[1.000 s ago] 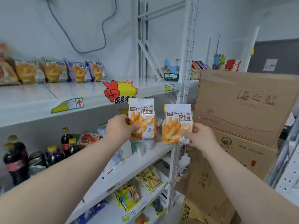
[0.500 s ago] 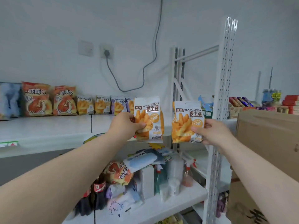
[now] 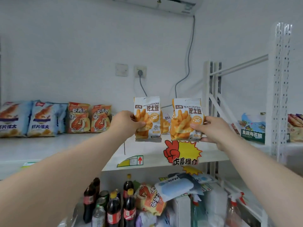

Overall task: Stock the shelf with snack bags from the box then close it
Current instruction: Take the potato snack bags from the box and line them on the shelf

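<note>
I hold two white-and-orange potato-stick snack bags upright above the white upper shelf [image 3: 65, 148]. My left hand [image 3: 124, 123] grips the left edge of the left snack bag [image 3: 150, 122]. My right hand [image 3: 214, 128] pinches the right edge of the right snack bag [image 3: 183, 123]. Both bags hang just over the shelf's front part, side by side and a little apart. Behind them, more small snack bags [image 3: 165, 123] stand against the wall, mostly hidden. The box is out of view.
Blue shrimp-chip bags [image 3: 41, 118] and orange shrimp-chip bags [image 3: 89, 117] line the shelf's back left. A red hand sign [image 3: 180, 154] hangs on the shelf edge. A perforated white upright [image 3: 280, 89] stands right. Cola bottles [image 3: 114, 207] and goods fill the lower shelf.
Both hands have risen with the bags from lower-shelf height to above the upper shelf. My view has tilted up and left, and the cardboard boxes at right have dropped out of sight.
</note>
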